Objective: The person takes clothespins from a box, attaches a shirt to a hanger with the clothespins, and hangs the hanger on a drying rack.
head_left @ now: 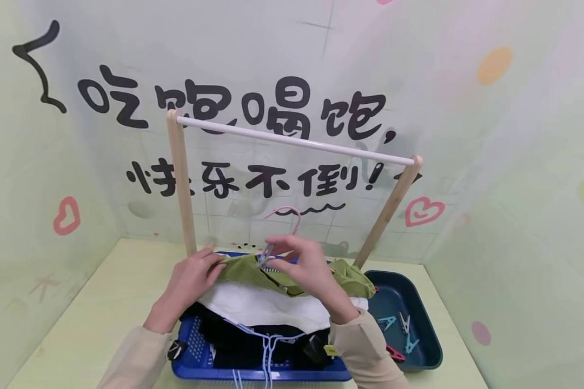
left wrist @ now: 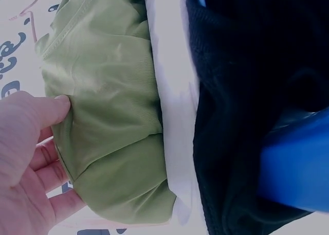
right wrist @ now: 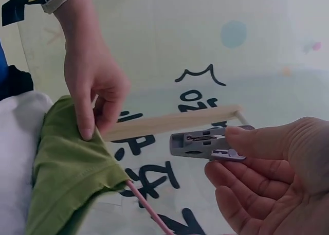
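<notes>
In the head view my left hand (head_left: 191, 281) pinches the upper left edge of an olive-green garment (head_left: 243, 271) between thumb and fingers. The left wrist view shows the thumb on the front of the green cloth (left wrist: 108, 101) and the other fingers behind it. My right hand (head_left: 305, 266) holds a grey clothespin (right wrist: 203, 144) between thumb and fingers. In the right wrist view that clothespin is apart from the cloth, its jaws toward the garment. A pink hanger (head_left: 299, 219) runs at the green garment, its hook standing above. A white garment (head_left: 258, 302) lies just in front.
Black clothes (head_left: 238, 346) and light-blue hangers (head_left: 267, 351) lie in a blue basket (head_left: 187, 340). Behind stands a wooden rack with a white rod (head_left: 292, 141). A dark teal tray (head_left: 430, 329) at right holds several clothespins (head_left: 410, 343).
</notes>
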Demonstrator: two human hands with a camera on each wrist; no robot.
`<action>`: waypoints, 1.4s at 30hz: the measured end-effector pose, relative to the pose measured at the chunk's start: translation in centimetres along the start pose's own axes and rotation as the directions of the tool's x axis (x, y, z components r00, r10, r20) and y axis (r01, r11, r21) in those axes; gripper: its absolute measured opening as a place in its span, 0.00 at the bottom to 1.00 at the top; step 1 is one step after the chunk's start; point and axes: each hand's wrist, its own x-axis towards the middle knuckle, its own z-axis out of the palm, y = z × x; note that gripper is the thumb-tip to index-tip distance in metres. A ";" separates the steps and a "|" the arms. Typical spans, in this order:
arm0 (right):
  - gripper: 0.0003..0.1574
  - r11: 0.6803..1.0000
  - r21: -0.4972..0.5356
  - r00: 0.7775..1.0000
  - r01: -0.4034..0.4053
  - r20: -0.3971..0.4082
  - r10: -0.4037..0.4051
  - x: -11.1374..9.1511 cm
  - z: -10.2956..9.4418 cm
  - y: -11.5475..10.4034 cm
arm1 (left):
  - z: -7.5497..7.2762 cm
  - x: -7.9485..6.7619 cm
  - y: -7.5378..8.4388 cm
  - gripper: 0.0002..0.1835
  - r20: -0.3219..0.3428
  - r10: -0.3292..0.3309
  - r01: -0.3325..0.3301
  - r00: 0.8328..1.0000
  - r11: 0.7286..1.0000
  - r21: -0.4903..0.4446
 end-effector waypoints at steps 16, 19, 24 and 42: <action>0.20 0.995 -0.098 1.000 0.000 0.028 0.002 3.5 4.0 2.4 | 0.1 0.0 0.1 0.07 0.001 -0.003 0.003 1.000 1.000 0.006; 0.19 0.990 -0.141 0.999 0.031 0.028 -0.027 3.7 4.4 2.5 | 0.0 0.0 0.1 0.07 -0.001 -0.005 0.006 1.000 1.000 0.006; 0.17 0.962 -0.257 0.996 0.094 0.028 -0.090 4.1 4.9 2.4 | -0.2 -0.1 0.1 0.07 -0.016 -0.003 0.003 1.000 1.000 0.004; 0.12 0.919 -0.373 0.991 0.130 0.060 -0.115 4.8 6.0 2.3 | -0.2 -0.2 0.1 0.07 -0.013 -0.012 0.013 1.000 1.000 0.005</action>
